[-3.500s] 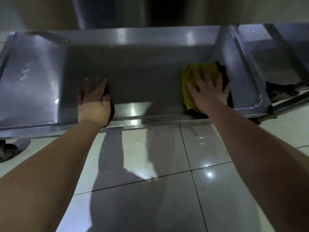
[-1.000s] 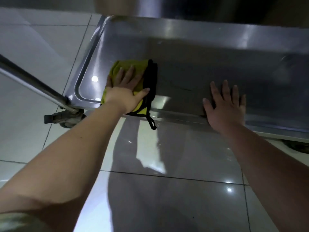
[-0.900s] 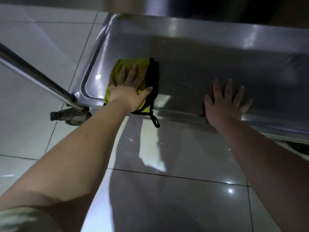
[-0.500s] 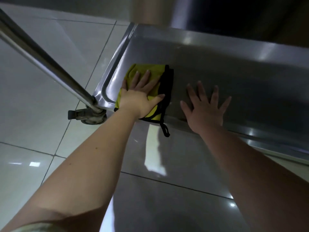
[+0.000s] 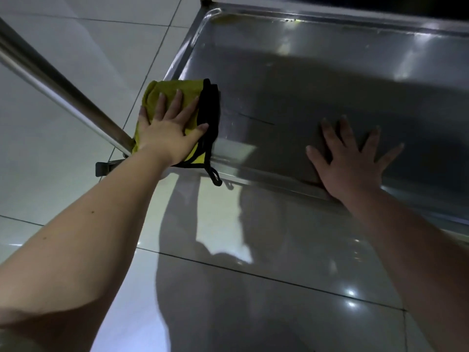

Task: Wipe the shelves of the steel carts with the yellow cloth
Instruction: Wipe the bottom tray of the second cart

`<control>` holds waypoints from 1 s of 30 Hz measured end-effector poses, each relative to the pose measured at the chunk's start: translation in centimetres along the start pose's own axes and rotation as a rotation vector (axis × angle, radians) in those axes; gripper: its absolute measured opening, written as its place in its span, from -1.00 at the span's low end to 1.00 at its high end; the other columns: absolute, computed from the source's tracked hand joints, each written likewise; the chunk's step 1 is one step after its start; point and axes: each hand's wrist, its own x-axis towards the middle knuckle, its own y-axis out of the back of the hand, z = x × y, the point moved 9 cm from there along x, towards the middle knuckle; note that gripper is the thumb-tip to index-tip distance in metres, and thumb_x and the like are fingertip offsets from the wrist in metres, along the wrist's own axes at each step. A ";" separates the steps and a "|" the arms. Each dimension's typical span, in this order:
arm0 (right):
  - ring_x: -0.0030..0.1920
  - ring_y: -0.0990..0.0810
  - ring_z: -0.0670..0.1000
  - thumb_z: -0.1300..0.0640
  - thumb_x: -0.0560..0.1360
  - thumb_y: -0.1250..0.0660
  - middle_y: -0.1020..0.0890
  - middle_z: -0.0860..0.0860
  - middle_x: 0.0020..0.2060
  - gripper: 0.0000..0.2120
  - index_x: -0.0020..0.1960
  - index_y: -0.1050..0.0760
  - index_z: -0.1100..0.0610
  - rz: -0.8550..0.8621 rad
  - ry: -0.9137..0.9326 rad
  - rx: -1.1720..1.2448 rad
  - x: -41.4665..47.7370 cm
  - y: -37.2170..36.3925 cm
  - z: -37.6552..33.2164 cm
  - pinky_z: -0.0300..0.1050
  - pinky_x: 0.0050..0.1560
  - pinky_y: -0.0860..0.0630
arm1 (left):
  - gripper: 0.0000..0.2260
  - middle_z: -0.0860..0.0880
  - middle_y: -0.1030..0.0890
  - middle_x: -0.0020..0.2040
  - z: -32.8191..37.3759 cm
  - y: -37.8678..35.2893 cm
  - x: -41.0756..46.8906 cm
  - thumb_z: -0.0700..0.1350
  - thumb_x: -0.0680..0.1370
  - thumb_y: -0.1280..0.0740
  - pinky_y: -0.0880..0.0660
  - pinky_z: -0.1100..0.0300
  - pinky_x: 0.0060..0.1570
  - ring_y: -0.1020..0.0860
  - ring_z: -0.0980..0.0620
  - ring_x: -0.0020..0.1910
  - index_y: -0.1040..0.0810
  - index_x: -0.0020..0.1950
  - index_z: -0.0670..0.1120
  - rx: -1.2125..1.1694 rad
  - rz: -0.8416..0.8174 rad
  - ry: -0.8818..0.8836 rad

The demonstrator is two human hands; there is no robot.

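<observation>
at centre left of the frame the left hand [image 5: 169, 134] lies flat, fingers spread, pressing the yellow cloth [image 5: 175, 96] onto the near left corner of the steel shelf [image 5: 317, 72]; it grips nothing, only bears down. the cloth's black edging and loop hang over the shelf's front rim. at centre right the right hand [image 5: 351, 161] rests flat and splayed on the bare shelf, holding nothing. a steel post [image 5: 58, 87] slants in from the upper left to the shelf corner, above the glossy tiled floor [image 5: 253, 288].
</observation>
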 end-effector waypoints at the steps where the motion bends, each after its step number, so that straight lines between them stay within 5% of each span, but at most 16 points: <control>1: 0.53 0.18 0.33 -0.44 0.49 0.21 0.08 -0.18 0.57 -0.37 0.52 0.13 -0.31 -0.011 -0.013 0.000 -0.1 -0.1 0.3 0.54 0.32 0.31 | -0.38 0.13 0.13 0.59 0.1 0.0 0.0 0.48 0.45 0.23 0.22 -0.25 0.45 0.17 -0.03 0.57 0.15 0.50 0.38 0.001 -0.005 0.001; 8: 0.52 0.22 0.34 -0.44 0.48 0.26 0.09 -0.18 0.57 -0.37 0.52 0.12 -0.30 -0.036 -0.009 0.008 0.1 -0.5 0.0 0.51 0.33 0.31 | -0.39 0.12 0.11 0.60 7.5 0.5 2.6 0.45 0.49 0.11 0.20 -0.31 0.42 0.17 -0.10 0.57 0.05 0.52 0.33 -0.045 0.002 -0.030; 14: 0.56 0.00 0.08 -0.26 0.53 0.05 -0.27 -0.14 0.51 -0.41 0.51 -0.25 -0.12 0.215 -0.139 0.689 -0.4 2.2 2.8 0.27 0.48 0.28 | -0.40 0.07 0.13 0.60 25.8 -0.3 2.7 0.41 0.51 0.07 0.22 -0.38 0.38 0.19 -0.12 0.56 0.01 0.54 0.29 -0.057 -0.018 -0.316; 18: 0.55 -0.06 0.15 -0.28 0.52 0.09 -0.24 0.04 0.53 -0.32 0.53 -0.24 0.02 0.267 -0.119 0.689 -0.8 2.7 3.1 0.22 0.51 0.11 | -0.41 0.08 0.23 0.59 33.5 -1.8 1.5 0.31 0.56 -0.03 0.27 -0.40 0.35 0.26 -0.14 0.55 0.12 0.54 0.29 0.078 -0.089 -0.529; 22: 0.55 0.03 0.18 -0.29 0.52 0.11 -0.10 0.00 0.57 -0.37 0.55 -0.14 -0.12 0.196 -0.128 0.538 -0.5 2.1 2.3 0.19 0.51 0.22 | -0.42 0.13 0.17 0.59 31.2 -0.5 3.2 0.33 0.55 -0.02 0.25 -0.33 0.40 0.22 -0.04 0.56 0.10 0.53 0.33 -0.005 -0.069 -0.544; 30: 0.55 0.08 0.23 -0.35 0.53 0.18 -0.08 -0.12 0.57 -0.40 0.54 -0.05 -0.21 0.058 -0.056 0.236 0.4 0.2 1.1 0.35 0.44 0.30 | -0.38 0.14 0.02 0.59 14.1 1.9 5.8 0.44 0.50 0.00 0.12 -0.22 0.46 0.10 -0.02 0.57 -0.02 0.53 0.31 -0.116 0.048 -0.200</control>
